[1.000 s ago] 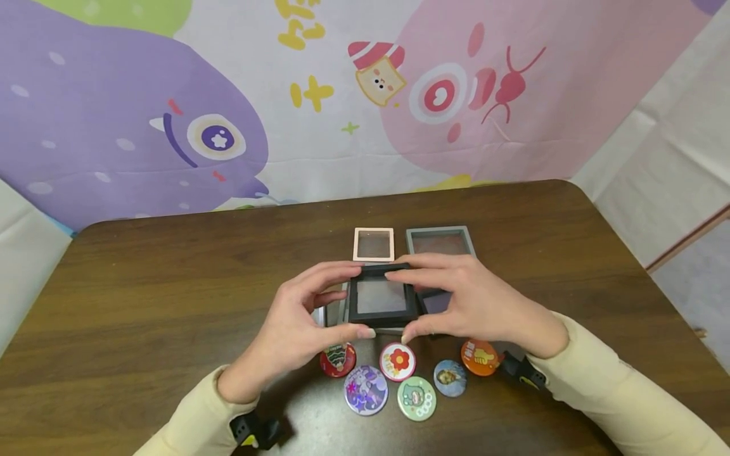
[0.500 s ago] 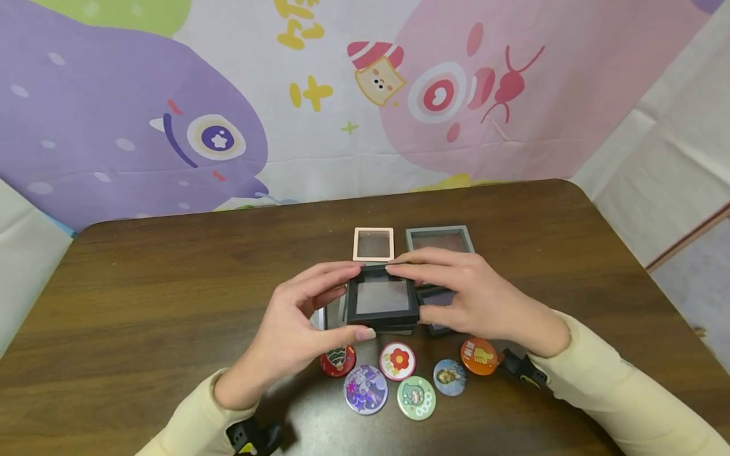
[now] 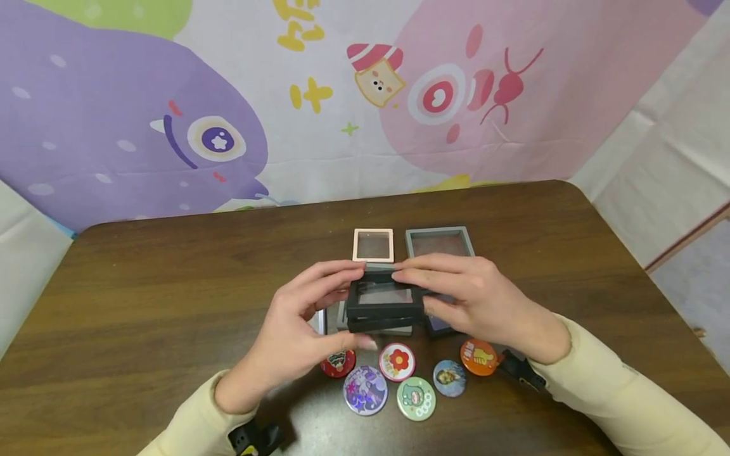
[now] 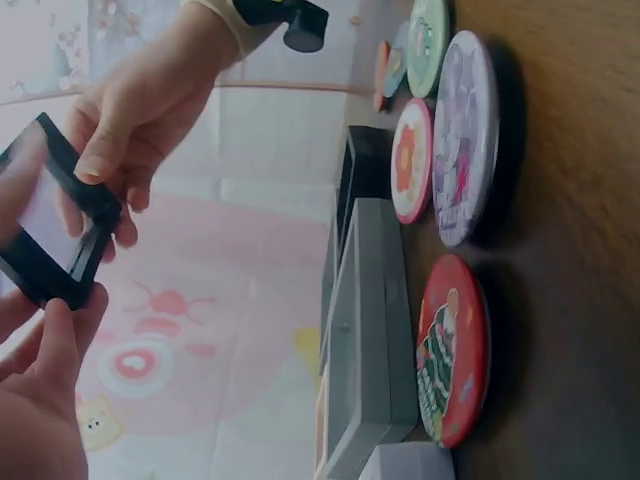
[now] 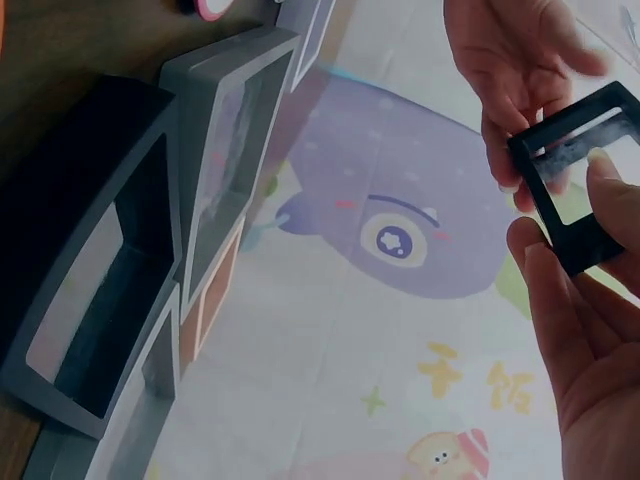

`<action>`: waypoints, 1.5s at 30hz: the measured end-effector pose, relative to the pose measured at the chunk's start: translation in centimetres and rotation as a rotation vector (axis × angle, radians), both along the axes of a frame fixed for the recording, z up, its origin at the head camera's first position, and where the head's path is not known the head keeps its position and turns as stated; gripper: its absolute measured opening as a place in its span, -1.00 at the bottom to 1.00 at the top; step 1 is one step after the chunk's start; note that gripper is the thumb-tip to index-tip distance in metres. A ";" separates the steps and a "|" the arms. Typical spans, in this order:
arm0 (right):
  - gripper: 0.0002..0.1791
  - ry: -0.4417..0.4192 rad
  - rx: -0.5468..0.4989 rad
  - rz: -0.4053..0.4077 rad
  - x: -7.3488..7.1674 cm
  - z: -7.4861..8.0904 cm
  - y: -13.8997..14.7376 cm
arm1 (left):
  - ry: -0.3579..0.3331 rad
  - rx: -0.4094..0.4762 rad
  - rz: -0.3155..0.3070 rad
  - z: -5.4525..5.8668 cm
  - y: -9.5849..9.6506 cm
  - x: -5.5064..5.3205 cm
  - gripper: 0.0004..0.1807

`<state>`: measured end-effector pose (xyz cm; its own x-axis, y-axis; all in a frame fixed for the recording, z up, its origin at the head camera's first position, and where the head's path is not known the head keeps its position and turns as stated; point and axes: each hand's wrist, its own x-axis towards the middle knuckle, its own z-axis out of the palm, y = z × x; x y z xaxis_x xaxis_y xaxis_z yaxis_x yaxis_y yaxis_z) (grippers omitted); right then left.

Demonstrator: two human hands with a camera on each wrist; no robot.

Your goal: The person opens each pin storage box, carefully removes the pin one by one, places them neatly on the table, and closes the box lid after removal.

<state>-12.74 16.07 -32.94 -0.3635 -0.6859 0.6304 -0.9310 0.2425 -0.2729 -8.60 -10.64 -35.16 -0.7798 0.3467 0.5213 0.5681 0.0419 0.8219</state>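
Observation:
Both hands hold a small black display frame point(image 3: 383, 311) with a clear window, raised over the other frames. Its near edge faces me, and a narrow gap runs along it. My left hand point(image 3: 296, 323) grips the left side, fingertips at the far corner; its thumb lies below the near edge. My right hand point(image 3: 476, 304) pinches the right side, fingers over the far edge. In the left wrist view, the right thumb point(image 4: 97, 162) presses on the border of the black frame point(image 4: 100, 207). The right wrist view shows the left hand point(image 5: 505, 75) behind the frame.
Below lie a grey frame point(image 4: 375, 330), a black frame point(image 5: 135, 110) and part of a white one point(image 3: 317, 320). Farther back are a pink frame point(image 3: 373, 259) and a larger grey one point(image 3: 436, 230). Several round badges, including a purple one point(image 3: 365, 391), lie nearest me.
The black frame has tilted, its near edge turning toward me, and a gap now shows there. My right thumb has moved from below the near edge up to the right side.

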 end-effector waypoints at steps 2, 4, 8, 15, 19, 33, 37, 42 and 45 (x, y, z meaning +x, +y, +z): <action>-0.56 -0.002 0.005 0.008 0.1 0.1 -0.1 | 0.067 -0.033 0.052 -0.1 0.1 0.0 -0.45; -0.57 0.003 0.008 0.014 0.2 0.1 -0.1 | 0.125 -0.044 0.089 -0.1 0.2 0.0 -0.55; -0.59 0.014 0.000 0.014 0.4 0.3 -0.1 | 0.209 -0.057 0.123 -0.1 0.2 0.0 -0.66; -0.63 0.013 -0.009 0.026 0.6 0.4 0.2 | 0.268 -0.107 0.156 0.0 0.4 -0.1 -0.73; -0.64 0.017 -0.008 0.032 0.6 0.4 0.3 | 0.286 -0.146 0.156 0.1 0.4 -0.2 -0.73; -0.56 0.271 0.196 -0.054 0.3 -0.1 0.1 | 0.111 -0.469 0.058 0.7 -0.1 -0.9 -0.59; -0.55 0.241 0.213 -0.107 0.2 -0.2 -0.1 | 0.102 -0.562 0.131 0.6 -1.3 -1.7 -0.60; -0.67 0.183 0.160 -0.147 -0.3 0.0 0.2 | 0.055 -0.683 0.308 0.2 -4.2 -3.6 -0.59; -0.72 0.166 0.126 -0.154 -0.5 0.1 0.4 | 0.020 -0.766 0.392 -0.3 -5.8 -4.8 -0.54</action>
<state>-13.28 16.49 -32.82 -0.3686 -0.7070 0.6035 -0.9098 0.4076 -0.0781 -13.35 -16.43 -35.45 -0.9099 0.3162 0.2687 0.4108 0.7770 0.4769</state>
